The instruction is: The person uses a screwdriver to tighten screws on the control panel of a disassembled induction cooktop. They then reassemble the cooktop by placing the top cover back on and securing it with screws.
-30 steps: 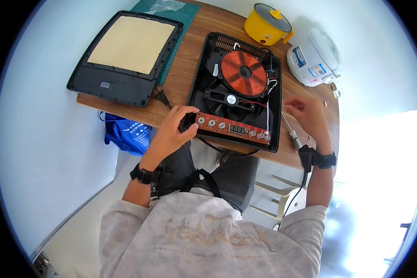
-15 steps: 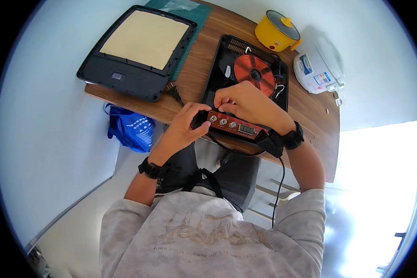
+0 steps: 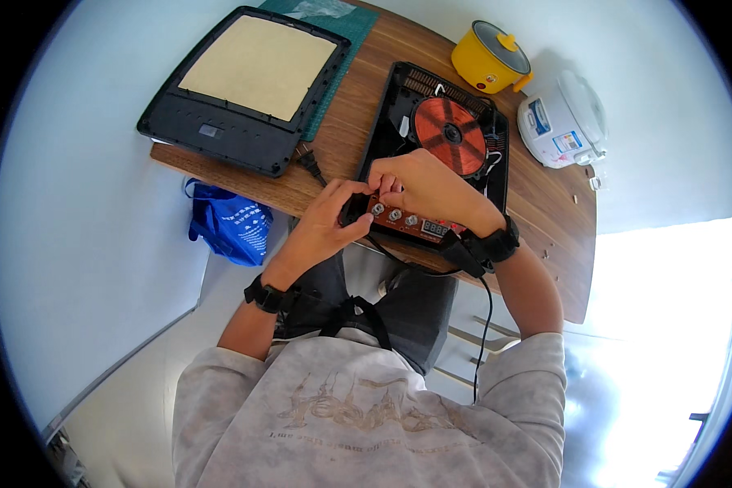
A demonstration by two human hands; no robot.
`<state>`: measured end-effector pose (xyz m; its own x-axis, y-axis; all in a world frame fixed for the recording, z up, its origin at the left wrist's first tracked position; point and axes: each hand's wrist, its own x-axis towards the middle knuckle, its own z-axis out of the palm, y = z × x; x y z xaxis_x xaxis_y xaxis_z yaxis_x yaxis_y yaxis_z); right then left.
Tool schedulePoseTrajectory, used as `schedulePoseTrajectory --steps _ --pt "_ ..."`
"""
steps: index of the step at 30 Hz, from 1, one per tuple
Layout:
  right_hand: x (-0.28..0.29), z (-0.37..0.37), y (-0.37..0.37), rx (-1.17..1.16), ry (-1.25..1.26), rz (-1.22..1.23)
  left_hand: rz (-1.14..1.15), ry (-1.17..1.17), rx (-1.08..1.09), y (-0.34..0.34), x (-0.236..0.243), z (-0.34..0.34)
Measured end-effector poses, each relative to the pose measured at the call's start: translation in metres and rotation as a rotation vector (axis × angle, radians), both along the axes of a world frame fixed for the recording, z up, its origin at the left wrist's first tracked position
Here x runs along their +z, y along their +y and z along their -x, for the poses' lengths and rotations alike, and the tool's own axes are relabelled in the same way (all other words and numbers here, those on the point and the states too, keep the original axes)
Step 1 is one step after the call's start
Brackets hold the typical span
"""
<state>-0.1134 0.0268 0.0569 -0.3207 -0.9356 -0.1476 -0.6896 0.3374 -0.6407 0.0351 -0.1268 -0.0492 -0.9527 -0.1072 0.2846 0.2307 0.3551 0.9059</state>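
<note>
The black base (image 3: 374, 138) of an opened induction cooker lies in front of me, with a red-brown round coil (image 3: 472, 146) in its far part. Along its near side sits a small red-brown control board (image 3: 394, 215) with several round buttons and a digit display. My left hand (image 3: 321, 224) holds the board's left end between thumb and forefinger. Bent over the board's far left corner is my right hand (image 3: 427, 183), fingers pinched together. Whatever those fingertips hold is hidden beneath them.
The cooker's upturned black cover (image 3: 175, 134), with a beige sheet, lies left on a green mat (image 3: 321, 114). A plug (image 3: 309, 163) lies between cover and base. Beyond stand a yellow pot (image 3: 488, 61) and a white rice cooker (image 3: 565, 122). Small loose parts (image 3: 547, 253) lie at right.
My right hand has shifted slightly left, closer to my left fingertips, covering the board's far left corner. My left hand stays on the board's left end.
</note>
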Motion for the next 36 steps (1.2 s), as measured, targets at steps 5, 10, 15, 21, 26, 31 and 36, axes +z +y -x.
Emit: schedulePoseTrajectory --steps 5,10,15,21,26,31,36 --pt "-0.004 -0.001 -0.004 -0.010 0.052 0.054 0.030 0.071 0.005 0.000 -0.004 0.002" --pt "-0.005 -0.005 -0.008 0.034 0.168 0.056 -0.014 -0.033 -0.003 0.001 0.002 -0.001" --pt "0.006 -0.009 -0.015 0.059 0.184 0.007 -0.021 -0.030 -0.008 0.001 0.002 0.000" --pt "0.009 -0.011 -0.024 0.046 0.276 -0.102 -0.017 -0.022 -0.013 0.000 0.000 0.000" --pt "-0.008 0.001 -0.018 -0.002 0.232 -0.061 -0.005 -0.082 -0.031 -0.001 0.004 -0.001" --pt "-0.011 0.013 -0.015 -0.023 0.095 -0.110 -0.020 -0.026 0.002 0.001 0.003 0.000" --pt "-0.010 0.009 -0.011 -0.006 0.132 -0.100 -0.045 -0.033 0.000 0.001 0.003 0.000"
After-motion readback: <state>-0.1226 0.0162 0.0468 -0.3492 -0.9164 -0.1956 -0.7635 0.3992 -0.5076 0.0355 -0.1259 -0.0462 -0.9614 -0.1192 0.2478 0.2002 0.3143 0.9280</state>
